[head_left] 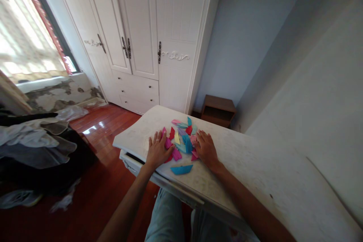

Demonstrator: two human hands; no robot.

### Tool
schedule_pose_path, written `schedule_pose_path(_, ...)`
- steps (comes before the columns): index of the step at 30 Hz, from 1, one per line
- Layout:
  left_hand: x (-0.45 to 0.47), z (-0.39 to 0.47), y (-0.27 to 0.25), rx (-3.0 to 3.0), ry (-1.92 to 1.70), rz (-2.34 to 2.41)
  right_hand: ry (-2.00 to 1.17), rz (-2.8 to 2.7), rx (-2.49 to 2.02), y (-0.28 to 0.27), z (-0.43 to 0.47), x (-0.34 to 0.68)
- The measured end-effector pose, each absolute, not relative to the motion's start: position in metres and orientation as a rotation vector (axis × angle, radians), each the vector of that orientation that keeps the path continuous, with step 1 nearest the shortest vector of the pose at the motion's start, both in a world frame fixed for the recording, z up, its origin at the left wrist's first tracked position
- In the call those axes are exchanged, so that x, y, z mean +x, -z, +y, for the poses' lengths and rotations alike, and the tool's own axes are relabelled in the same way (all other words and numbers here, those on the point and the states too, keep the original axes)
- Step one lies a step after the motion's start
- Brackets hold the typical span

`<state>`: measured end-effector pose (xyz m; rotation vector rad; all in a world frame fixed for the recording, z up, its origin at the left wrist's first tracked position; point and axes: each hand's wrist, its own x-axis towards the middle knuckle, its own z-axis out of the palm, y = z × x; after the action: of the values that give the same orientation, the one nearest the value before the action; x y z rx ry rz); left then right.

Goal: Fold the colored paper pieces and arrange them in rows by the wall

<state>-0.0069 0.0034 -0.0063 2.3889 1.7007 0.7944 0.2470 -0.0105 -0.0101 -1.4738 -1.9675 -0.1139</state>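
Observation:
A small pile of folded coloured paper pieces [180, 140] in pink, red, yellow, lilac and blue lies on the white tabletop [143, 128]. At the pile's left edge rests my left hand [159, 152], fingers spread, touching magenta and red pieces; a ring is on one finger. My right hand [206, 149] lies against the right side, fingers stretched out and partly covering pink pieces. Neither palm can be seen. Closer to me, apart from the pile, is a blue boat-shaped folded paper [181, 169].
A drawer [133, 160] under the table's front left stands slightly ajar. Beyond the table are a white wardrobe [176, 79] and a small brown nightstand [219, 103]. Clothes [34, 140] are heaped at left, and a wall [312, 121] borders the right.

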Motion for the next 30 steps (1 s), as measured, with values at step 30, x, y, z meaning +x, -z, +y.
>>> schedule_pose_path(30, 0.032, 0.109, -0.025, 2.588, -0.444, 1.701, 0.139, -2.059, -2.061, -0.038, 0.021, 0.251)
